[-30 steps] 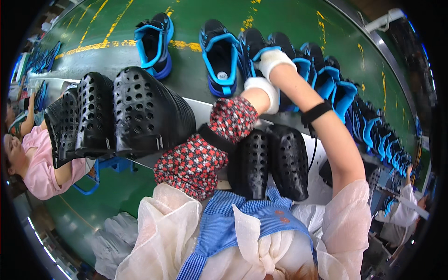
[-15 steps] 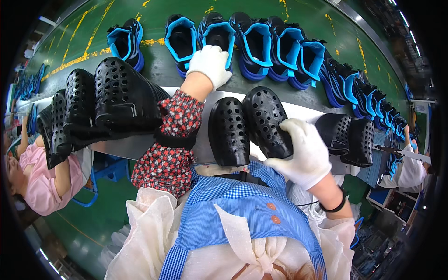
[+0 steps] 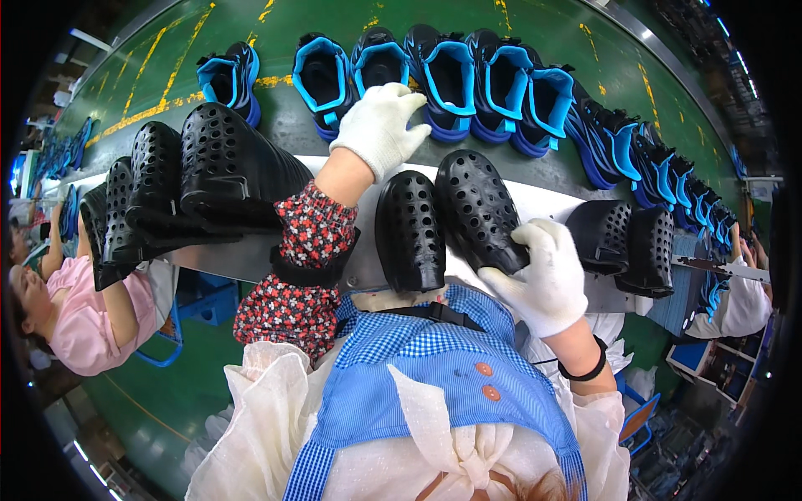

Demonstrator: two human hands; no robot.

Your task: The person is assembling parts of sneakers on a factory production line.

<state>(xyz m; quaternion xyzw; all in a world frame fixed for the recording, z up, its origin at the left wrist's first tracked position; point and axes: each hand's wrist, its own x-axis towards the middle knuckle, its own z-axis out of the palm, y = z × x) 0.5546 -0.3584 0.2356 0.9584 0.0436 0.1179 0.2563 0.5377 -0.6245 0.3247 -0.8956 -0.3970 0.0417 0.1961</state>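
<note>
My left hand (image 3: 380, 129), in a white glove, is stretched out over the near edge of a black-and-blue shoe (image 3: 381, 67) in the far row. Its fingers are apart, and nothing shows in them. My gloved right hand (image 3: 547, 280) grips the near end of a black perforated shoe insert (image 3: 476, 204) between thumb and fingers. Just left of that insert lies a second one (image 3: 410, 238), which neither hand touches. Another sneaker (image 3: 320, 79) with a bright blue lining stands left of my left hand.
Nested black inserts (image 3: 225, 167) lie at left, with more (image 3: 647, 250) at right. Sneakers (image 3: 535, 100) line the dark bench and curve away to the right. A person in pink (image 3: 104, 317) sits at left; another in white (image 3: 735, 305) is at far right.
My left hand has drawn back slightly from the shoe, and its fingers have spread. My right hand stays at the insert's near end. The view has shifted a little.
</note>
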